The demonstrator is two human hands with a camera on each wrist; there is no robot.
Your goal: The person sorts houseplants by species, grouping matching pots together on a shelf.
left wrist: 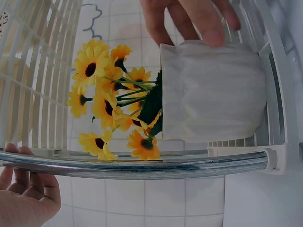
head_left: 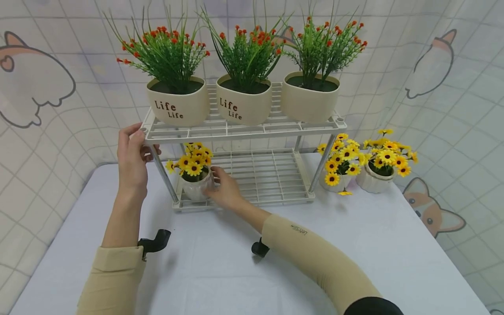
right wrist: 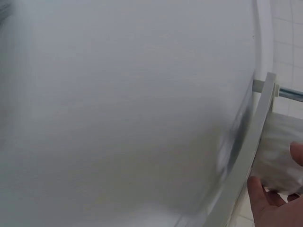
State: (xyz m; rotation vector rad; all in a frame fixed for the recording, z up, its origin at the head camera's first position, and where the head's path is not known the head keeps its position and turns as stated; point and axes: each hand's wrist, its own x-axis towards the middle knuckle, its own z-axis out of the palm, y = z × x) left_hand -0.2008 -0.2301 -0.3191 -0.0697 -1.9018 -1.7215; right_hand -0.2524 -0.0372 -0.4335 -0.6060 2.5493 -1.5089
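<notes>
A two-tier white rack (head_left: 244,135) with metal posts stands on the table. On the left end of its lower shelf sits a small whitish flowerpot (head_left: 194,191) of yellow flowers, upright. My right hand (head_left: 226,189) holds this pot by its right side, and the left wrist view shows those fingers (left wrist: 208,28) against the pot wall. At the upper left corner of the rack, my left hand (head_left: 132,164) grips the frame by the front post (left wrist: 142,166), its fingertips passing behind the post. Part of the right hand is cut off in the right wrist view.
Three cream planters with red flowers stand on the top shelf: left (head_left: 179,103), middle (head_left: 244,100) and right (head_left: 309,98). Two more pots of yellow flowers, one nearer (head_left: 336,180) and one farther right (head_left: 376,179), stand right of the rack on the white tablecloth (head_left: 220,271).
</notes>
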